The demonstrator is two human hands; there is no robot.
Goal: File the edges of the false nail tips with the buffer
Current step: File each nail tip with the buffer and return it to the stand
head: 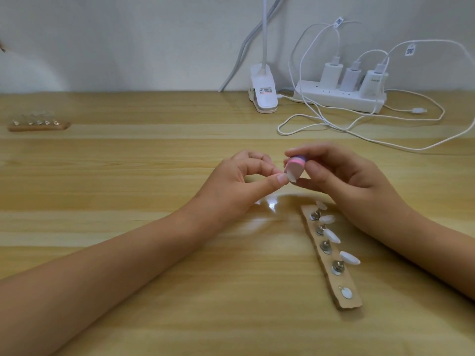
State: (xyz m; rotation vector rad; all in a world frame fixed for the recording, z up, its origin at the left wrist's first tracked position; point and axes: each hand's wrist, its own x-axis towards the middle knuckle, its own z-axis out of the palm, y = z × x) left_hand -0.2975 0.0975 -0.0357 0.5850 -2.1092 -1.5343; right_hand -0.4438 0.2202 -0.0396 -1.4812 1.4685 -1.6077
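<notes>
Pinching a white false nail tip (369, 178) between thumb and index finger, left hand (244, 183) holds it above the wooden table (128, 163), mid-frame. Other left fingers are curled in. Right hand (341, 181) grips a small pink-and-purple buffer (372, 164) between thumb and fingertips. The buffer's pink face touches the tip's upper edge. Both forearms are bare and come in from the bottom corners.

Just below the right hand, a tan holder strip (331, 255) lies flat on the table, angled toward bottom right. 4 metal pegs on it each carry a white nail tip (349, 258) pointing right. The slot nearest the camera shows only a bare round disc (346, 293). The right wrist covers the strip's far end.

Far left near the table's back, a second strip (38, 125) holds about 5 small pieces, too blurred to tell more. At the back against the wall: a white clip lamp (263, 96) and a white power strip (339, 98) with 3 chargers plugged in. White cables (308, 119) loop loosely over the table beside it.
</notes>
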